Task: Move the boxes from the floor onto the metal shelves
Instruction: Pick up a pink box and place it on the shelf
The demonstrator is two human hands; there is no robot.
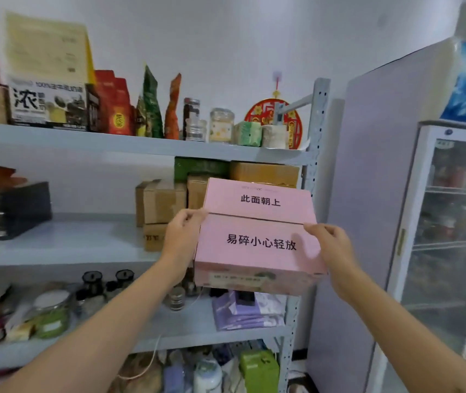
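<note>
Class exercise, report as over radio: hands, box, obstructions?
Left hand, right hand both gripping pink box. Box at middle shelf front edge. Brown cartons behind.

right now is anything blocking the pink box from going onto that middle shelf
Partly. The pink box, gripped by the left hand and right hand, faces the brown cardboard boxes already stacked on the right end of the middle shelf. The bare stretch of shelf left of that stack looks free.

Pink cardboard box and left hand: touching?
Touching. The head view shows the left hand gripping the left edge of the pink cardboard box, fingers curled onto its top; no gap is visible.
</note>
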